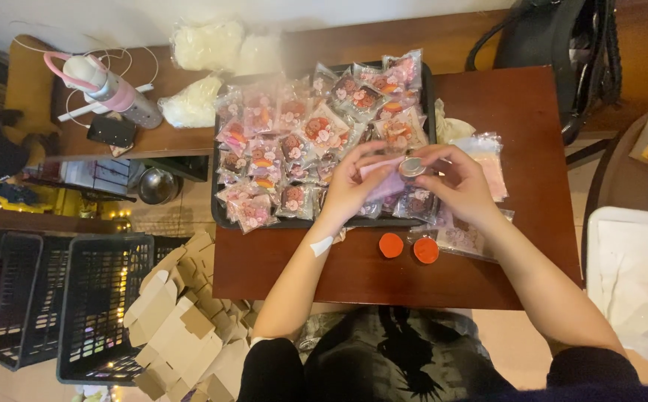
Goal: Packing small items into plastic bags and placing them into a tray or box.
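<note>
My left hand (354, 186) and my right hand (459, 184) meet over the near right corner of a black tray (220, 216). Together they hold a small clear pink packet (385, 179) and a small round silvery piece (412, 167), which sits at my right fingertips. The tray is piled with several clear packets (302, 134) of pink and red items. Two orange-red round discs (409, 247) lie on the brown table (518, 112) just in front of my hands. A white strip is stuck on my left wrist.
A stack of empty pink packets (489, 160) lies right of the tray. Black crates (100, 298) and flat cardboard boxes (182, 327) sit on the floor at left. A pink bottle (112, 91) and white bags (205, 48) lie behind. A white bin (629, 260) stands at right.
</note>
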